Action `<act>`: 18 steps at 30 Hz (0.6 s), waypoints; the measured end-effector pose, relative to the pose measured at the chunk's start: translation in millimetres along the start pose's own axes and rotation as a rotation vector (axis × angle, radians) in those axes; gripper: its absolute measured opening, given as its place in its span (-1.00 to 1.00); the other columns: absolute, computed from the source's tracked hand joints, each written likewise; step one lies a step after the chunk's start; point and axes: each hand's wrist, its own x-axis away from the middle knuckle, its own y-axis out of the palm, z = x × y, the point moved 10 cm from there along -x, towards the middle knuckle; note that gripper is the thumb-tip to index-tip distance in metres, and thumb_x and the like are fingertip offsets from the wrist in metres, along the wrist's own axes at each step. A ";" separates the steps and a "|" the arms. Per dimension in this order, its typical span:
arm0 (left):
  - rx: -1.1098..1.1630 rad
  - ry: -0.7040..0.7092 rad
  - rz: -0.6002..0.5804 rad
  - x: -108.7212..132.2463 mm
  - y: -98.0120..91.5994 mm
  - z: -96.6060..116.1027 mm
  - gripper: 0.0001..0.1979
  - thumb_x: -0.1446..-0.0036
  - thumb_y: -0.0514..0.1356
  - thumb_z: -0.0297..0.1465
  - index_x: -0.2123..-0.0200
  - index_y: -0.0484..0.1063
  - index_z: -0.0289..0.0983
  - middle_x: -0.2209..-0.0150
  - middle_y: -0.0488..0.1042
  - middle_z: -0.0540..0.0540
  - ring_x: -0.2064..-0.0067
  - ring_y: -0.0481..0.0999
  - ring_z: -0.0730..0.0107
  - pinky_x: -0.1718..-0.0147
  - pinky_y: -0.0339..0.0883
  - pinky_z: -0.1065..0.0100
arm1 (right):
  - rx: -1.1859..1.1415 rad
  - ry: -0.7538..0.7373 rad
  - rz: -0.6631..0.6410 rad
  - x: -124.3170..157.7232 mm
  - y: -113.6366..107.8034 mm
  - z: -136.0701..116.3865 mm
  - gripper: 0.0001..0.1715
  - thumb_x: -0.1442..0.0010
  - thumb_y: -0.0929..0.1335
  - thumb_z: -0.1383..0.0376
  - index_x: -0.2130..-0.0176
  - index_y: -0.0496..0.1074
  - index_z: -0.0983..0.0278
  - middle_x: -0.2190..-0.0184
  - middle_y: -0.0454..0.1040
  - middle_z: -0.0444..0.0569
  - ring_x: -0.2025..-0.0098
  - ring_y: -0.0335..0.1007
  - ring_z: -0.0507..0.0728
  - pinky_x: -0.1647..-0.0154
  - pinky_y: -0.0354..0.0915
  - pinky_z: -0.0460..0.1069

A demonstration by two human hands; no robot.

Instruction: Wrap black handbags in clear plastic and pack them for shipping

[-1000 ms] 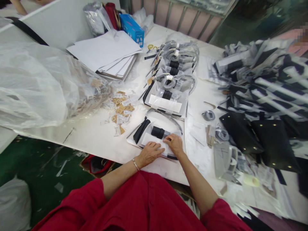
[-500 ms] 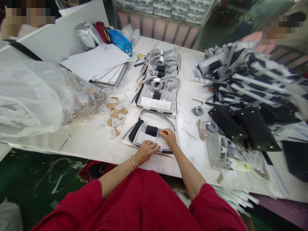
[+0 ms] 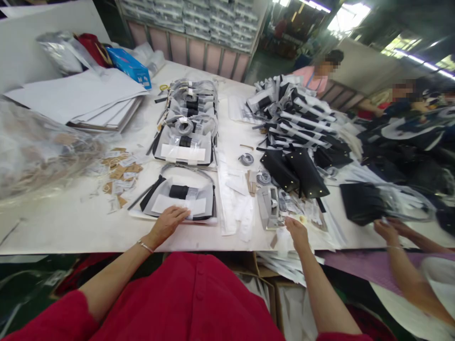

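Observation:
A black handbag (image 3: 150,193) lies on the table in front of me, its handle wrapped in grey film. On top of it are white paper (image 3: 167,203) and a black rolled piece (image 3: 178,191) under clear film. My left hand (image 3: 169,224) lies over the paper's front edge, fingers stretched out and flat. Off to the right, my right hand (image 3: 297,232) has its fingertips pinched at the front end of a grey tape dispenser (image 3: 267,208). Whatever is between those fingertips is too small to make out.
Wrapped bags (image 3: 185,137) stand in a row behind. Brown tags (image 3: 121,170) lie left, beside a plastic sack (image 3: 39,156). Black pouches (image 3: 307,173) and a heap of wrapped pieces (image 3: 298,113) lie right. A co-worker's hands (image 3: 391,229) touch a black bag (image 3: 360,201) at far right.
My right hand has left the handbag and moved right to the tape dispenser. My left hand stays on the bag's front edge. The view has turned right, bringing a co-worker's hands into sight.

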 end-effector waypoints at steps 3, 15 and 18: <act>-0.013 -0.003 -0.023 -2.8 -1.8 3.3 -0.60 -0.26 0.00 -0.56 -0.10 0.40 -0.19 -0.04 0.51 -0.14 -0.01 0.46 0.26 -0.13 0.26 0.07 | -0.136 0.155 -0.177 -7.0 24.9 26.9 -0.46 0.31 0.51 -0.08 0.43 0.56 0.26 0.45 0.58 -0.01 0.38 0.44 0.18 0.35 0.32 0.04; -0.055 -0.036 -0.039 -4.6 -2.8 8.8 -0.60 -0.28 -0.03 -0.57 -0.08 0.41 -0.20 -0.04 0.51 -0.14 -0.05 0.46 0.27 -0.17 0.23 0.05 | -0.311 0.122 -0.140 1.3 16.1 13.1 -0.61 0.27 0.52 0.07 0.46 0.49 0.26 0.62 0.39 -0.22 0.53 0.26 0.00 0.43 0.25 -0.06; -0.051 -0.059 -0.023 -3.8 -2.4 7.2 -0.60 -0.27 -0.02 -0.57 -0.08 0.41 -0.20 -0.03 0.52 -0.14 -0.05 0.47 0.28 -0.17 0.22 0.05 | -0.392 0.180 -0.145 21.0 9.1 25.4 -0.67 0.22 0.51 0.09 0.51 0.44 0.24 0.63 0.34 -0.23 0.59 0.22 -0.01 0.50 0.24 -0.06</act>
